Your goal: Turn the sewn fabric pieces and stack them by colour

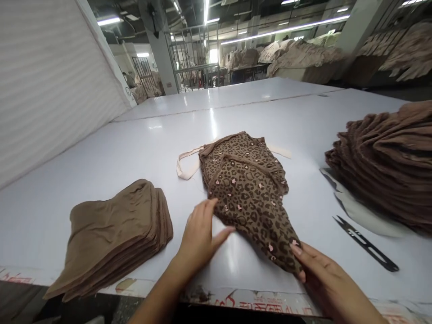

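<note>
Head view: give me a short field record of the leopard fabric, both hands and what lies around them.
Fabric: brown leopard-print fabric piece with pink spots, spread on the white table
Left: left hand open, fingertips on the fabric's left edge
Right: right hand touches the fabric's near tip; hold unclear
Left side: stack of plain brown fabric pieces
Right side: black thread snips; larger brown fabric pile
</note>
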Motion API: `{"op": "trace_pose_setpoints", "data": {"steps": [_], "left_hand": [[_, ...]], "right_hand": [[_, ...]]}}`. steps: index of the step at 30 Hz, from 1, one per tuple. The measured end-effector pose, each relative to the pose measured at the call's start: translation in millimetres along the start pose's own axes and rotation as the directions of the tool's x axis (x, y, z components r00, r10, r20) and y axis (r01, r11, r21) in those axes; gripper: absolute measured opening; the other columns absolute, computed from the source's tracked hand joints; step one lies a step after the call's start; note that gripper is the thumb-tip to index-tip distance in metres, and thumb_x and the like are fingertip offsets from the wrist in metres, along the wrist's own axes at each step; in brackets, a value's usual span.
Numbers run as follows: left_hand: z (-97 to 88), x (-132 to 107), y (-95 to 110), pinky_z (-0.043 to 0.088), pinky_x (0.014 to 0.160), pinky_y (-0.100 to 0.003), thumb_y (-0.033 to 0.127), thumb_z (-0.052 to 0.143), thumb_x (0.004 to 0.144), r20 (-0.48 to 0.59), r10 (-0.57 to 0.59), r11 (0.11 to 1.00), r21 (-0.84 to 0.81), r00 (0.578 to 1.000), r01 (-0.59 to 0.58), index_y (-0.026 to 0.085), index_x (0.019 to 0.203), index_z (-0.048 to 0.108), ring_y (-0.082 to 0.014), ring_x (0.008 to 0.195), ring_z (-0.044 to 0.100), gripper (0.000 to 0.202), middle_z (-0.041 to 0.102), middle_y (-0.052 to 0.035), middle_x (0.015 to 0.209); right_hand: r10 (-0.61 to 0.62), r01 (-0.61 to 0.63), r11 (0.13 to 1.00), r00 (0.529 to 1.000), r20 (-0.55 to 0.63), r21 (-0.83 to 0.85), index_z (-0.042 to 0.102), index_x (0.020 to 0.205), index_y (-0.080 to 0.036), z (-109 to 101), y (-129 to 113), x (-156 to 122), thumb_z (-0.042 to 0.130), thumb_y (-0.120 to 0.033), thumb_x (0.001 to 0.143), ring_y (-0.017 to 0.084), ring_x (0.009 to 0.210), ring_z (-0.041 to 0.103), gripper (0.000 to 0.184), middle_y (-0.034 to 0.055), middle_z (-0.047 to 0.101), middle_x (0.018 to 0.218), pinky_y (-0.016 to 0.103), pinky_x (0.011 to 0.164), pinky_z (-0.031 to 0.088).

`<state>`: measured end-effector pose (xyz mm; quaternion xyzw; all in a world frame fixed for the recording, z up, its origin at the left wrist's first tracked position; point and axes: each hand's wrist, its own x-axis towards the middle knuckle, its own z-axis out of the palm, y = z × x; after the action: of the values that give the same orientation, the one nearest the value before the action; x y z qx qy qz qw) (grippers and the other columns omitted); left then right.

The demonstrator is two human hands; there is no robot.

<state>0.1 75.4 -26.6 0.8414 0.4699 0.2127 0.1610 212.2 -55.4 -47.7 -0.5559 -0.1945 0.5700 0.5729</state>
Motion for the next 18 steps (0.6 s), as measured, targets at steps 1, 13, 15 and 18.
{"op": "trace_pose_setpoints", "data": {"steps": [1,13,15,18], "left_hand": [[7.9,6,4,0.044,0.091,-0.043,0.037,0.053,0.088,0.036,-0.064,0.997,0.039,0.997,0.063,0.014,0.129,0.041,-0.0263,0.112,0.050,0.048,0.050,-0.0135,0.125],[-20.9,-64,32,0.044,0.067,-0.036,0.031,0.051,0.079,0.602,-0.215,0.946,0.324,0.769,0.010,0.018,0.085,0.063,-0.0311,0.080,0.064,0.019,0.068,-0.0117,0.085],[-24.8,-62,46,0.044,0.068,-0.034,0.033,0.044,0.085,0.454,-0.118,0.978,0.207,0.883,0.024,0.020,0.089,0.061,-0.0270,0.082,0.061,0.022,0.065,-0.0097,0.090],[-7.2,-47,71,0.044,0.072,-0.030,0.030,0.039,0.089,0.315,0.056,0.991,-0.137,0.947,-0.013,0.020,0.091,0.059,-0.0211,0.084,0.059,0.022,0.062,-0.0062,0.090]], "right_hand": [[-0.018,0.017,0.999,1.000,-0.020,-0.028,0.068,0.076,-0.019,-4,3,-1,0.076,-0.044,0.066,0.009,0.053,0.040,0.028,-0.0025,0.053,0.063,0.017,0.051,0.040],[-0.108,0.114,0.952,0.993,0.037,-0.283,0.069,0.083,-0.023,-26,6,-3,0.065,-0.047,0.077,0.020,0.077,0.058,0.025,0.0014,0.065,0.081,0.027,0.075,0.047],[-0.085,0.103,0.941,0.994,0.068,-0.324,0.070,0.090,-0.025,-27,7,-3,0.064,-0.046,0.078,0.020,0.083,0.058,0.024,0.0012,0.067,0.087,0.025,0.078,0.046],[-0.057,0.089,0.935,0.993,0.100,-0.343,0.069,0.096,-0.027,-30,6,-5,0.063,-0.046,0.079,0.022,0.091,0.059,0.026,0.0017,0.067,0.094,0.026,0.081,0.046]]}}
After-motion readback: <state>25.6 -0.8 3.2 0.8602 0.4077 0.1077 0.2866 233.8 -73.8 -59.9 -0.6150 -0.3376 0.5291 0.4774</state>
